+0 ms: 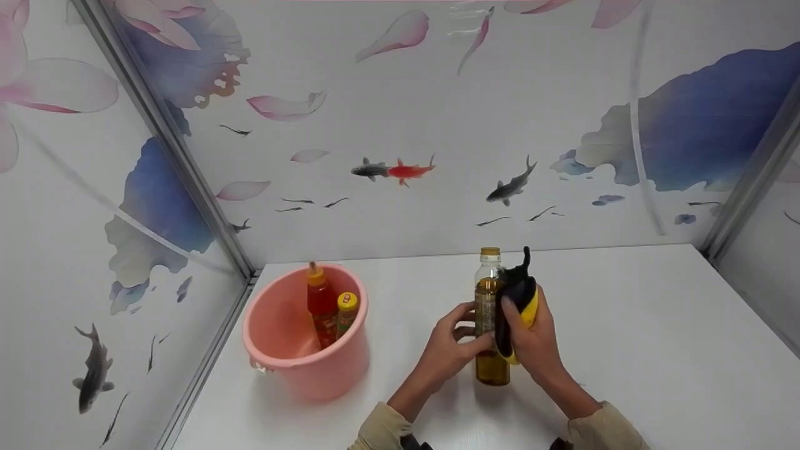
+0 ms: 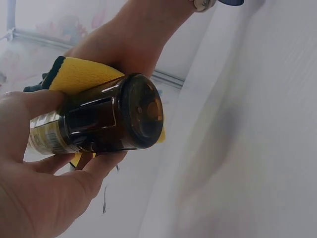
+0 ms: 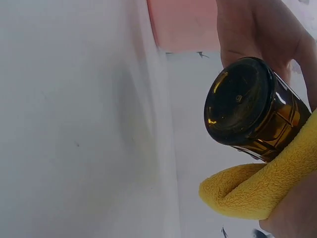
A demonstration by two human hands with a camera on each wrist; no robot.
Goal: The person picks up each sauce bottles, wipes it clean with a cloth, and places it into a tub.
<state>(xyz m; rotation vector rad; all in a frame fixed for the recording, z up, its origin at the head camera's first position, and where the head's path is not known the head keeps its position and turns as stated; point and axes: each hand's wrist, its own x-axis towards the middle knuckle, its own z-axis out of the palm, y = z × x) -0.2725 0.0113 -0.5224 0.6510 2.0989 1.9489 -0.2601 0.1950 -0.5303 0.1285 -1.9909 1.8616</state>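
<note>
A tall clear bottle [image 1: 485, 306] of amber liquid with a gold cap is held upright above the white table, its base showing in both wrist views. My left hand [image 1: 447, 350] grips the bottle from the left, thumb on one side and fingers on the other. In my right hand [image 1: 540, 344] is a folded cloth [image 1: 517, 294], black on one face and yellow on the other, held against the bottle's right side. The left wrist view shows the yellow cloth [image 2: 84, 77] behind the bottle. Part of the label is hidden by fingers and cloth.
Left of the hands stands a pink bucket [image 1: 356, 369] on the white table [image 1: 656, 350]. Inside it lean a red sauce bottle [image 1: 320, 303] with an orange cap and a small jar [image 1: 347, 312] with a yellow lid. Printed panels [image 1: 437, 112] wall the table's back and sides.
</note>
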